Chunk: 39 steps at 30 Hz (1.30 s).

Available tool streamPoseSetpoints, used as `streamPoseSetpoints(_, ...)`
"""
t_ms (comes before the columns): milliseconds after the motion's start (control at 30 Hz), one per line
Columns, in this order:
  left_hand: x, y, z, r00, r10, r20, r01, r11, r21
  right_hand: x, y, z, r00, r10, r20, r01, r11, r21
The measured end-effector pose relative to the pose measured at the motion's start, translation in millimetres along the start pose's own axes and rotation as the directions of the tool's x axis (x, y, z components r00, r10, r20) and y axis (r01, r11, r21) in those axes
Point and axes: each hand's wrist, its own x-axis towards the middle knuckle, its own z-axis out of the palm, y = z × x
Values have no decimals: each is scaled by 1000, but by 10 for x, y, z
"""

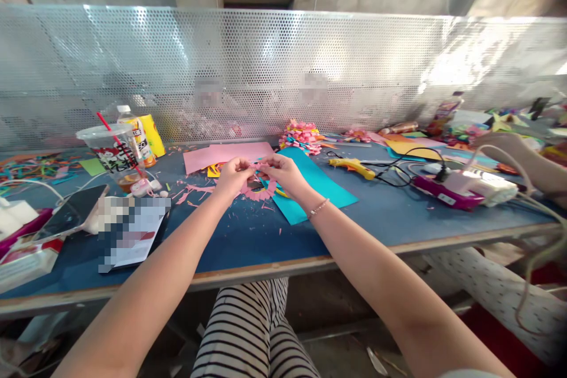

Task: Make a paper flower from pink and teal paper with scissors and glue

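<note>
Both my hands meet over the middle of the blue table [248,236]. My left hand [233,176] and my right hand [283,172] pinch a fringed pink paper strip [259,189] curled into a loop just above the tabletop. A teal paper sheet [310,186] lies under and to the right of my right hand. A pink paper sheet [225,155] lies flat behind my hands. Small pink paper scraps [195,192] are scattered around the left hand.
A plastic cup with a red straw [116,153] and a yellow bottle [144,136] stand at the left, with a phone [73,211] nearer. A yellow glue gun [354,166] and a power strip [460,189] lie right. Another person's arm [527,159] rests far right.
</note>
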Motion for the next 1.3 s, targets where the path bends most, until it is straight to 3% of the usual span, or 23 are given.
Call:
streamPoseSetpoints(100,-8,-18,-14,990,134,40,-139,972,188,-9,-5,2,1000,-22,19,22,1000,8)
streamPoseSetpoints(233,-20,-21,-22,945,313,93,-325,873,362,-10,-1,-4,998,-46,34,45,998,33)
streamPoseSetpoints(433,-32,8,-21,974,226,32,-223,909,352,-28,-59,22,996,63,57,-70,991,117)
streamPoseSetpoints(600,-55,40,-17,953,295,63,-297,883,364,-52,-119,46,987,156,37,-160,962,222)
streamPoseSetpoints(800,-71,40,10,915,395,84,-393,822,413,-61,-138,36,988,147,47,-154,962,224)
streamPoseSetpoints(1300,-93,106,24,974,226,16,-223,948,227,-62,-133,52,987,142,72,-155,958,239)
